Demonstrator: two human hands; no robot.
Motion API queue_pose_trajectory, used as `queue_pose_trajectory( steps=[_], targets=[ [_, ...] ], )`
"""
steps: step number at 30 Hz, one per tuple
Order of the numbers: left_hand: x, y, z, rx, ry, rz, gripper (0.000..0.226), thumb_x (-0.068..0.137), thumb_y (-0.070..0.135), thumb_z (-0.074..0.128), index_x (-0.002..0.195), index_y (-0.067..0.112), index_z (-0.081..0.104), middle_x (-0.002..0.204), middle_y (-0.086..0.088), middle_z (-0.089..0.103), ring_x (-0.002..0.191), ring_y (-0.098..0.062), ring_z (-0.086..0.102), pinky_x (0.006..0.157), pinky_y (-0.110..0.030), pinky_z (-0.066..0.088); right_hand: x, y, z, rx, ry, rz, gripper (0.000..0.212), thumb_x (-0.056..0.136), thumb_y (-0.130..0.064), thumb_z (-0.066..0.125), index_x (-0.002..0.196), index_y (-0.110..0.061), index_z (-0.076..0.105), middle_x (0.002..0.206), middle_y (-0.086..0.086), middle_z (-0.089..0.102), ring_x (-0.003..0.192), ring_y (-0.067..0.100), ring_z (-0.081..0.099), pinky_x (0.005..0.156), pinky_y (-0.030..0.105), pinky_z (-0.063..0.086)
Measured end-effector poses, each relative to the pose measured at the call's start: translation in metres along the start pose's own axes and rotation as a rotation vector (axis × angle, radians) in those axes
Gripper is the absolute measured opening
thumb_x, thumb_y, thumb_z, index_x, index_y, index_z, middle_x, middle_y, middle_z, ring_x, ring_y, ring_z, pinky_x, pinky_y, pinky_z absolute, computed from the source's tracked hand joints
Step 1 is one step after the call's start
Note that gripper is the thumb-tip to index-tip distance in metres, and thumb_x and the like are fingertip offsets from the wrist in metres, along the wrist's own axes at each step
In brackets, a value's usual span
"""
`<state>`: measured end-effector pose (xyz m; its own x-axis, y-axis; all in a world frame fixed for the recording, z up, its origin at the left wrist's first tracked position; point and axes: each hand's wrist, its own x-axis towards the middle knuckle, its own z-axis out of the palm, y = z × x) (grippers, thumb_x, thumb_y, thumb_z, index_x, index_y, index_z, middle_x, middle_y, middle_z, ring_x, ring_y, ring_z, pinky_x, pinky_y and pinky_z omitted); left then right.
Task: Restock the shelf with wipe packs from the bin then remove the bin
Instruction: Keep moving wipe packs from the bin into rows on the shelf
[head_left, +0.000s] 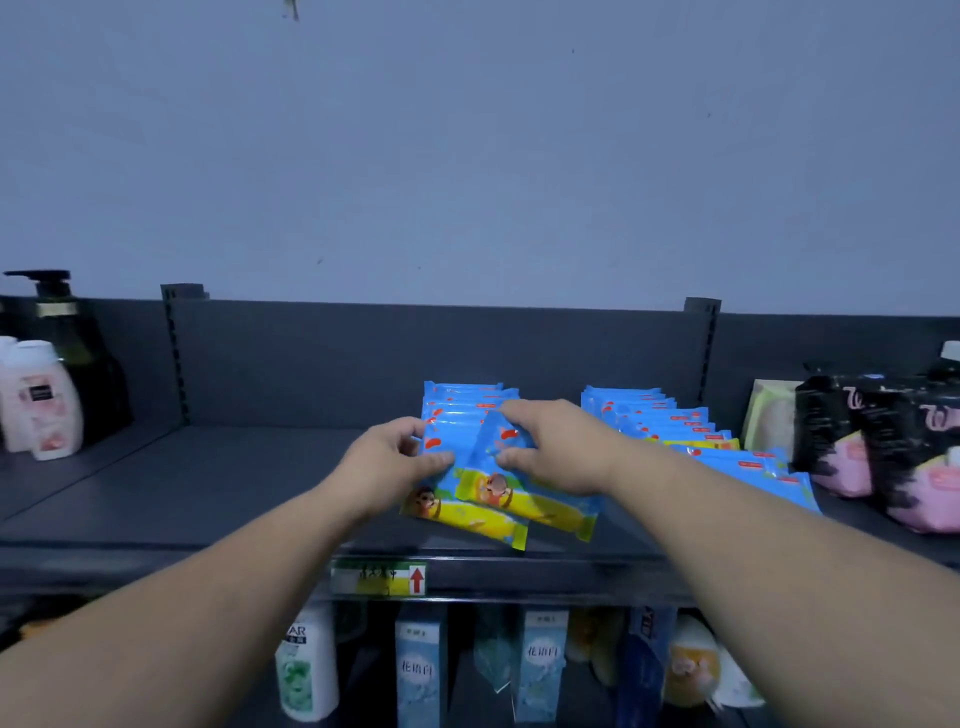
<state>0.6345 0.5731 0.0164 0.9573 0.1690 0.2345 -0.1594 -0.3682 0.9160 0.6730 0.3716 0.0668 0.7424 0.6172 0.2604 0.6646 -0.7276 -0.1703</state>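
Wipe packs (462, 402) stand shingled in a row at the middle of the top shelf (234, 483), with a second row (670, 423) at three o'clock of it. Both hands work at the near end of the middle row. The left hand (392, 460) grips the front pack (467, 519) by its left edge, thumb on top. The right hand (558, 449) pinches a second pack (540, 506), which lies skewed over the first with its yellow near edge pointing toward five o'clock. That skew is what matters: the right hand, the nearer one, would probably need to turn its pack counter-clockwise until it squares with the row running toward twelve o'clock. The bin is not in view.
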Motion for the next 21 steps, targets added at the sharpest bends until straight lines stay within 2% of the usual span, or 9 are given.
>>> queue_pose_trajectory(
  steps=[3, 7, 10, 13, 15, 18, 20, 21],
  targets=[
    [0.005, -0.011, 0.0, -0.034, 0.066, -0.026, 0.012, 0.081, 0.015, 0.075, 0.087, 0.022, 0.066, 0.079, -0.003, 0.069, 0.073, -0.019, 0.064, 0.072, -0.04, 0.054, 0.012, 0.008, 0.001, 0.108, 0.047, -0.012, 0.023, 0.09, -0.034, 0.062, 0.079, -0.026, 0.044, 0.081, -0.009, 0.052, 0.085, 0.018, 0.052, 0.078, 0.033, 0.046],
    [0.006, -0.022, 0.004, -0.006, 0.103, -0.073, 0.014, 0.084, 0.01, 0.072, 0.086, 0.021, 0.064, 0.076, 0.003, 0.068, 0.071, -0.013, 0.065, 0.06, -0.023, 0.051, 0.021, 0.025, 0.0, 0.156, 0.078, -0.001, 0.021, 0.089, -0.031, 0.064, 0.078, -0.026, 0.047, 0.078, -0.011, 0.052, 0.081, 0.014, 0.051, 0.069, 0.026, 0.037],
    [0.009, -0.031, 0.005, -0.037, 0.121, -0.098, 0.012, 0.086, 0.01, 0.068, 0.091, 0.02, 0.065, 0.082, 0.001, 0.069, 0.073, -0.014, 0.065, 0.064, -0.023, 0.05, 0.024, 0.033, 0.015, 0.161, -0.004, 0.0, 0.014, 0.087, -0.034, 0.066, 0.093, -0.026, 0.056, 0.087, -0.011, 0.054, 0.087, 0.014, 0.052, 0.079, 0.028, 0.043],
    [0.014, -0.033, 0.006, -0.014, 0.163, -0.102, 0.02, 0.09, 0.013, 0.065, 0.107, 0.022, 0.063, 0.098, -0.001, 0.067, 0.083, -0.013, 0.066, 0.068, -0.024, 0.052, 0.025, 0.032, 0.035, 0.203, -0.055, 0.005, 0.023, 0.081, -0.042, 0.071, 0.099, -0.033, 0.058, 0.1, -0.011, 0.06, 0.095, 0.015, 0.056, 0.088, 0.036, 0.049],
    [0.015, -0.035, 0.008, 0.018, 0.184, -0.099, 0.024, 0.092, 0.012, 0.062, 0.111, 0.026, 0.06, 0.098, 0.004, 0.066, 0.086, -0.012, 0.066, 0.074, -0.029, 0.055, 0.022, 0.032, 0.039, 0.156, -0.057, 0.021, 0.033, 0.077, -0.048, 0.073, 0.105, -0.039, 0.057, 0.11, -0.014, 0.058, 0.103, 0.013, 0.056, 0.093, 0.035, 0.047],
    [0.016, -0.038, 0.009, 0.037, 0.198, -0.107, 0.026, 0.092, 0.008, 0.06, 0.11, 0.027, 0.06, 0.092, 0.006, 0.066, 0.083, -0.013, 0.067, 0.082, -0.039, 0.057, 0.017, 0.046, 0.039, -0.022, 0.009, 0.091, 0.05, 0.075, -0.051, 0.074, 0.119, -0.037, 0.054, 0.12, -0.012, 0.056, 0.111, 0.014, 0.055, 0.097, 0.037, 0.042],
    [0.017, -0.039, 0.01, 0.05, 0.216, -0.095, 0.026, 0.093, 0.007, 0.059, 0.107, 0.028, 0.06, 0.095, 0.005, 0.066, 0.085, -0.011, 0.066, 0.077, -0.035, 0.058, 0.015, 0.06, 0.041, 0.033, 0.043, 0.166, 0.055, 0.072, -0.05, 0.078, 0.119, -0.035, 0.053, 0.12, -0.009, 0.053, 0.111, 0.014, 0.056, 0.095, 0.037, 0.046],
    [0.017, -0.038, 0.012, 0.066, 0.226, -0.081, 0.026, 0.093, 0.008, 0.058, 0.107, 0.03, 0.058, 0.097, 0.006, 0.066, 0.087, -0.009, 0.065, 0.072, -0.028, 0.057, 0.014, 0.065, 0.044, 0.075, 0.041, 0.192, 0.056, 0.071, -0.049, 0.079, 0.119, -0.034, 0.054, 0.119, -0.007, 0.053, 0.109, 0.014, 0.057, 0.093, 0.035, 0.048]
  ],
)
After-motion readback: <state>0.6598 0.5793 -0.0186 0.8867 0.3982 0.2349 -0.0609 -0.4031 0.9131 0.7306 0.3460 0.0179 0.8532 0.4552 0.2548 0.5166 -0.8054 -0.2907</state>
